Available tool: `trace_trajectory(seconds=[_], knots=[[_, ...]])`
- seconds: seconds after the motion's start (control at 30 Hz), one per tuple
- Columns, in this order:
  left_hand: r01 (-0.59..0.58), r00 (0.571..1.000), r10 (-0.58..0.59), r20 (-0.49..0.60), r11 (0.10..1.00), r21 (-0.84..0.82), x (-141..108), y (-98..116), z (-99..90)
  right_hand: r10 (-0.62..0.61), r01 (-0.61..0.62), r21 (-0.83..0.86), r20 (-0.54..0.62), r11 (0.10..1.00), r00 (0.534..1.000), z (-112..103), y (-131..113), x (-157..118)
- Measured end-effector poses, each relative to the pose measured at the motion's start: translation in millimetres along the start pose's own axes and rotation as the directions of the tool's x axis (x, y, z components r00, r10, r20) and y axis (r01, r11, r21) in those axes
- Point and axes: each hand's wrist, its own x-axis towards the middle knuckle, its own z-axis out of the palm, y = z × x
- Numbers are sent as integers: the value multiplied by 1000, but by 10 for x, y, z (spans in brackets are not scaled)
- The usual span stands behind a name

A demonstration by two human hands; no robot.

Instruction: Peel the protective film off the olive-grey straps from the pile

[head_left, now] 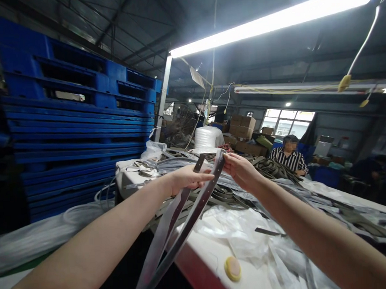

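A dark belt [201, 202] with a row of small holes hangs in a long loop in front of me, with translucent plastic film [167, 222] along it. My left hand [189, 178] is closed on the belt, with one end sticking up above the fingers and the thumb lying across the other length. Higher up and to the right, my right hand [238, 170] pinches the other upper end between thumb and fingers. The bottom of the loop hangs down past the table's edge. Behind the hands, many more dark belts [269, 167] lie heaped and coiled on the table.
Crumpled clear plastic [240, 229] covers part of the white table [202, 253]. A round yellow-rimmed tin or pad [232, 268] sits near the front edge. Blue pallets [80, 121] are stacked at left. A person in a striped shirt [288, 159] sits across the table.
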Motion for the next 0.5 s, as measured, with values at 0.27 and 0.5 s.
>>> trace_trajectory(seconds=[0.27,0.5], knots=[[78,996,-76,-55,996,31,63,-232,31,420,-468,41,375,883,826,103,477,-271],[182,828,-151,-539,983,3,199,-562,-715,666,-605,-409,690,683,285,-328,1076,-1247]])
